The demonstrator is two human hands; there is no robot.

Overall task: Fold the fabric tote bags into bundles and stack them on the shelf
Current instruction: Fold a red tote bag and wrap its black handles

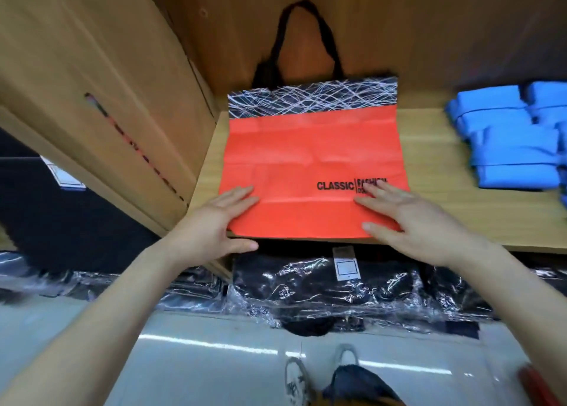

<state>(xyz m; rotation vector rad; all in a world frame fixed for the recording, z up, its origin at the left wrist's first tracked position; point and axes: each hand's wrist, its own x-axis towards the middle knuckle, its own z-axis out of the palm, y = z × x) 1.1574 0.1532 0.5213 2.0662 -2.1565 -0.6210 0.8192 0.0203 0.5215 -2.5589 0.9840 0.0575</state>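
Red tote bag [310, 166] spread flat on wooden shelf [429, 148], left half of the shelf board. Mouth and black handles [302, 37] toward the back wall, handles leaning up against it; bottom edge along the shelf's front lip. Long axis, handles counted, front to back. Black band with white scribbled lines across the top; print "CLASSIC" near the front right, remainder partly covered.

Left hand [214, 221] flat on front left corner of the bag, fingers straight, thumb down over the shelf edge. Right hand [411, 218] flat on front right corner, fingers straight and spread, across the print. Nothing gripped by either; palms pressing only.

Blue folded bundles [509, 148] stacked in overlapping rows at the shelf's right end, well apart from the bag.

Below the shelf: dark goods in clear plastic wrap [337, 286], white tag on top. Brown side panel [92, 83] to the left. Pale glossy floor [214, 344]; grey shoes [294, 378] at the bottom.
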